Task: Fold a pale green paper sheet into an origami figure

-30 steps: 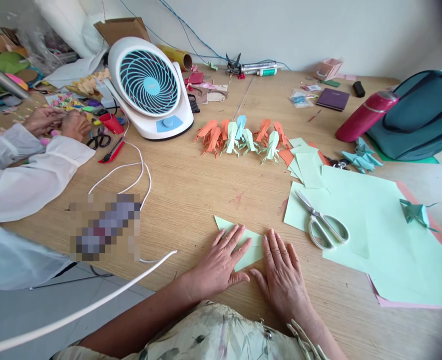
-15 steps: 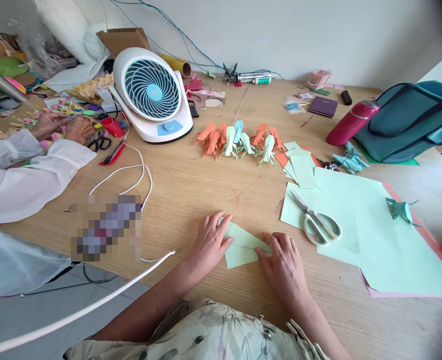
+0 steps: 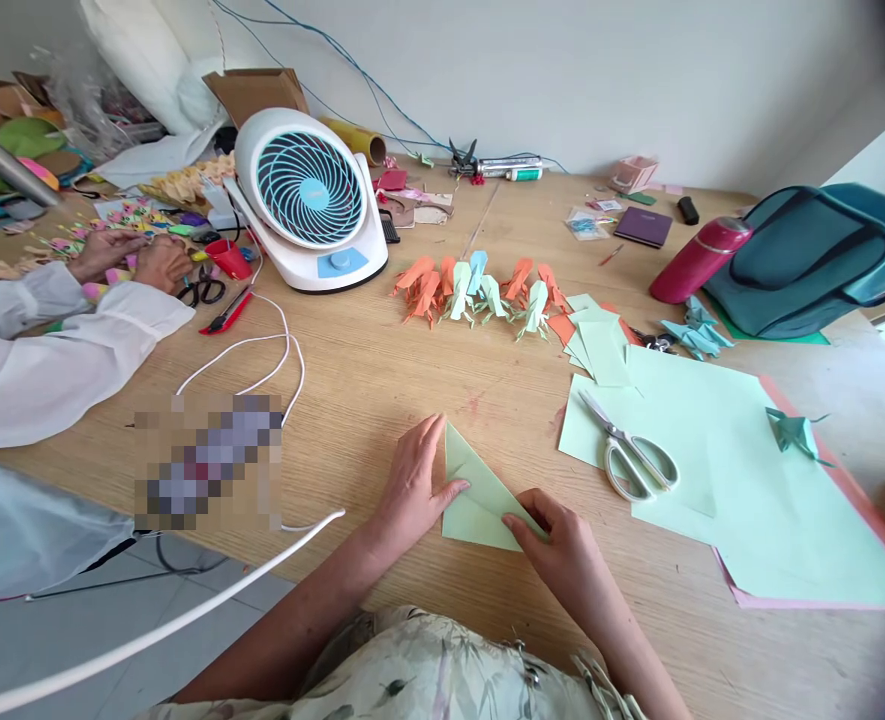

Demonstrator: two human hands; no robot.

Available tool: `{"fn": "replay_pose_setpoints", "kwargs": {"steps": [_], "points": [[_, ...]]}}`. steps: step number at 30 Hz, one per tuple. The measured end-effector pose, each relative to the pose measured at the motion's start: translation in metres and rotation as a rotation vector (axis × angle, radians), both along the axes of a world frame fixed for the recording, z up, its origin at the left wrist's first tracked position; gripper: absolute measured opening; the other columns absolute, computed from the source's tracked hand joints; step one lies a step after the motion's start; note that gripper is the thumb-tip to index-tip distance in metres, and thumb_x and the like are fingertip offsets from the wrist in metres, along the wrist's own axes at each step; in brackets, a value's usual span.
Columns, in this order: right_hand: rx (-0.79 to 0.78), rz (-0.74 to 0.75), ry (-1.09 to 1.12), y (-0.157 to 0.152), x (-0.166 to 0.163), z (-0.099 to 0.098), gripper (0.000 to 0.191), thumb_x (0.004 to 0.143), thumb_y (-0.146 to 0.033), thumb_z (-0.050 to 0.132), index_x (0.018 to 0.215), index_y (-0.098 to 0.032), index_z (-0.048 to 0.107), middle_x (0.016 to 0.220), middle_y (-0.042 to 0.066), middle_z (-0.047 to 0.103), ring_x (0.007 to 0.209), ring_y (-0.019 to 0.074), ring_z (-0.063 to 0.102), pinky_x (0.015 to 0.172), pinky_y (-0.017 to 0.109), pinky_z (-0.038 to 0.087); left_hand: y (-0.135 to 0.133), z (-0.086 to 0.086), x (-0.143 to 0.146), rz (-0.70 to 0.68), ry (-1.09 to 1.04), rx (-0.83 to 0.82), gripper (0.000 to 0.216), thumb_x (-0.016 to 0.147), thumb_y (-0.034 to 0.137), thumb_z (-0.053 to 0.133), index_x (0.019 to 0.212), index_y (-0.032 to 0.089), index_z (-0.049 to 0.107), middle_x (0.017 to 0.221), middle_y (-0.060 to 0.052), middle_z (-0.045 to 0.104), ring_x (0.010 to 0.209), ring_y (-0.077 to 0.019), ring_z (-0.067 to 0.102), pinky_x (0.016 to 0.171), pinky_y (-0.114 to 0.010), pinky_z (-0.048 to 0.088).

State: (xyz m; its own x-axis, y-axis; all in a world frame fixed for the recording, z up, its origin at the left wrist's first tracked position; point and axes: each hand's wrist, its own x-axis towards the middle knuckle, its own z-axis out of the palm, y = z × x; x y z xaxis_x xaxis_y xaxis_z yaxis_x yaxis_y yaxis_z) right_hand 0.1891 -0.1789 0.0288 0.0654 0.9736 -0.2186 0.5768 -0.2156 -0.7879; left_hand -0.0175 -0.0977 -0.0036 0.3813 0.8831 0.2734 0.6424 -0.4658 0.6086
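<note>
Turned since the earlier frame, green paper (image 3: 478, 508) lies lower centre, its right corner pinched in my right hand (image 3: 562, 545); my left hand (image 3: 412, 490), fingers outstretched, touches its left side. Upper right: teal bag (image 3: 798, 265), contents hidden; wooden table (image 3: 367, 370), pale wall (image 3: 599, 80).

Just looking at a plain whitish wall (image 3: 562, 80) behind a big wood-grain table (image 3: 352, 370), getting kinda brighter light toward the right end, plus spotting pale grey floor tiles (image 3: 112, 690) down at lower left.
</note>
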Motion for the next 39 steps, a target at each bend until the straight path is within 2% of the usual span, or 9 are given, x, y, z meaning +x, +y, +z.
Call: {"fn": "replay_pose_setpoints", "kwargs": {"steps": [2,4,7,10,18,23,29,34,39], "points": [[0.006,-0.021,0.158,0.002,0.001,0.002,0.026,0.089,-0.043,0.055,0.076,-0.02,0.056,0.064,-0.003,0.053,0.059,0.0138,0.047,0.054,0.024,0.036,0.001,0.006,0.001,0.031,-0.161,-0.11,0.082,0.087,0.04,0.065,0.151,0.022,0.018,0.149,-0.017,0.038,0.134,-0.0291,0.042,0.105,-0.046,0.042],[0.019,-0.052,0.286,0.004,0.001,0.0,0.03,0.09,-0.046,0.055,0.077,-0.019,0.055,0.065,-0.003,0.05,0.06,0.0129,0.044,0.054,0.023,0.035,0.004,0.012,0.002,-0.004,-0.336,-0.315,0.073,0.085,0.044,0.066,0.145,0.02,0.033,0.136,-0.016,0.053,0.118,-0.027,0.057,0.093,-0.04,0.05],[0.061,-0.088,0.406,0.005,-0.001,-0.007,0.033,0.089,-0.049,0.057,0.077,-0.019,0.053,0.067,-0.003,0.048,0.062,0.0127,0.042,0.056,0.023,0.035,0.008,0.02,0.006,-0.109,-0.556,-0.735,0.047,0.083,0.049,0.066,0.114,0.014,0.061,0.098,-0.009,0.07,0.084,-0.0214,0.067,0.072,-0.031,0.053],[0.061,-0.084,0.469,0.006,-0.003,-0.013,0.035,0.087,-0.051,0.059,0.076,-0.019,0.053,0.067,-0.003,0.047,0.062,0.0125,0.041,0.056,0.023,0.034,0.013,0.025,0.011,-0.12,-0.694,-0.946,0.04,0.077,0.047,0.073,0.094,0.012,0.067,0.081,-0.005,0.071,0.071,-0.018,0.064,0.063,-0.027,0.049],[-0.038,0.048,0.482,0.022,0.009,-0.008,0.039,0.084,-0.053,0.062,0.072,-0.017,0.054,0.063,-0.003,0.041,0.059,0.0106,0.032,0.052,0.025,0.025,0.027,0.042,0.031,-0.239,-0.713,-1.048,0.037,0.07,0.046,0.079,0.082,0.012,0.07,0.073,-0.002,0.068,0.063,-0.0134,0.058,0.06,-0.023,0.043],[-0.061,0.103,0.542,0.037,0.016,-0.003,0.044,0.083,-0.053,0.064,0.064,-0.02,0.041,0.06,-0.005,0.033,0.056,0.0084,0.025,0.05,0.025,0.019,0.037,0.049,0.039,-0.19,-0.768,-1.001,0.041,0.072,0.051,0.076,0.073,0.011,0.066,0.065,0.001,0.062,0.057,-0.0091,0.05,0.054,-0.02,0.036],[-0.065,0.109,0.525,0.046,0.019,-0.006,0.052,0.083,-0.057,0.061,0.058,-0.021,0.032,0.057,-0.005,0.026,0.053,0.0072,0.021,0.049,0.026,0.014,0.048,0.044,0.044,-0.129,-0.831,-0.986,0.041,0.066,0.049,0.081,0.065,0.011,0.064,0.06,0.002,0.059,0.055,-0.0081,0.049,0.055,-0.02,0.036],[-0.06,0.05,0.584,0.048,0.017,-0.01,0.046,0.08,-0.057,0.065,0.065,-0.017,0.049,0.059,-0.004,0.037,0.054,0.0081,0.028,0.048,0.023,0.021,0.048,0.037,0.049,-0.094,-0.803,-1.026,0.041,0.065,0.05,0.081,0.067,0.011,0.065,0.061,0.001,0.061,0.053,-0.0083,0.049,0.053,-0.02,0.037],[-0.083,-0.073,0.628,0.046,0.015,-0.017,0.043,0.078,-0.057,0.068,0.074,-0.015,0.06,0.064,0.0,0.051,0.058,0.0115,0.04,0.051,0.023,0.031,0.04,0.034,0.056,-0.191,-0.707,-1.02,0.037,0.069,0.048,0.079,0.076,0.013,0.069,0.069,0.0,0.066,0.059,-0.0102,0.054,0.056,-0.02,0.04]]}}
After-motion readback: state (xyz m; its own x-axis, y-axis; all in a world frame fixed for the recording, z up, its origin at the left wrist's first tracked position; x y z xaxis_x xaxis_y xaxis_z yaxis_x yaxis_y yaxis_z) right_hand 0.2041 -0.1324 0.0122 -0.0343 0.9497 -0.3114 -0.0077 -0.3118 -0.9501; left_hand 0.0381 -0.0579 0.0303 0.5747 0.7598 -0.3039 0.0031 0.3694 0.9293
